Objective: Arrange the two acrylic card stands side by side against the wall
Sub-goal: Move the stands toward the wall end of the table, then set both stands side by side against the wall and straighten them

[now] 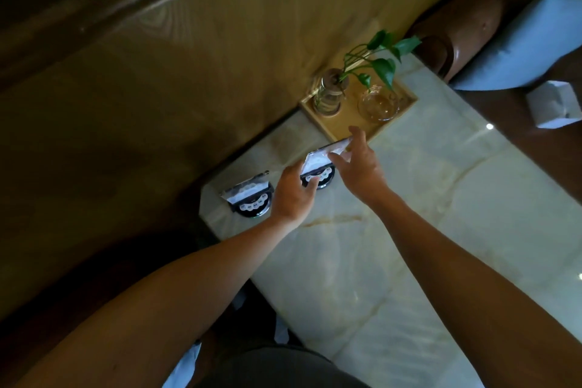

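Two acrylic card stands with white cards and dark round bases stand on the pale marble table (409, 230) near the wooden wall (189, 72). The left stand (248, 194) sits alone by the table's corner, untouched. Both hands grip the right stand (321, 161), which leans a little. My left hand (294, 195) pinches its lower left corner at the base. My right hand (357, 161) holds its upper right edge with thumb and fingers. A hand-wide gap separates the two stands.
A wooden tray (406, 105) against the wall, just right of the held stand, carries a glass vase with a green plant (329, 94) and a glass bowl (378, 105). A white folded box (554, 107) and a brown seat with a blue cushion (532, 44) lie beyond the table.
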